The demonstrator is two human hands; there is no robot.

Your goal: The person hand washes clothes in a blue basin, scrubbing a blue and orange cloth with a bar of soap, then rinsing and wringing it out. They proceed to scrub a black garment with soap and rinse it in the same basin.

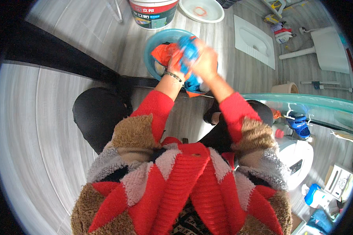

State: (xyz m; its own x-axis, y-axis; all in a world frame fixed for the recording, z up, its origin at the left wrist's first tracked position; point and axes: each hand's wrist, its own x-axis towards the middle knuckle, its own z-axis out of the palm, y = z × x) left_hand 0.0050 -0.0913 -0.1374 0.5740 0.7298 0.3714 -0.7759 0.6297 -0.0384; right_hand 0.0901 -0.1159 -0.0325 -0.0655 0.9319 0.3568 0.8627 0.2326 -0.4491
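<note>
Over a light-blue round basin [148, 58], both of my hands are closed around a bunched piece of bright blue cloth [188, 47] with some orange on it. My left hand [177, 64], with a dark beaded bracelet at its wrist, grips it from the left. My right hand [204, 62] presses against the same bundle from the right and is smeared by motion. Orange cloth [163, 53] lies in the basin beside my left hand. More blue cloth [192, 84] sits under my hands, with some orange hanging at the near rim. Finger details are blurred.
A white paint bucket [153, 21] with a printed label stands behind the basin, next to a white bowl [202, 11]. A squat toilet [255, 41] is set in the floor at right. A glass edge [298, 98] runs on my right, near blue slippers [299, 125].
</note>
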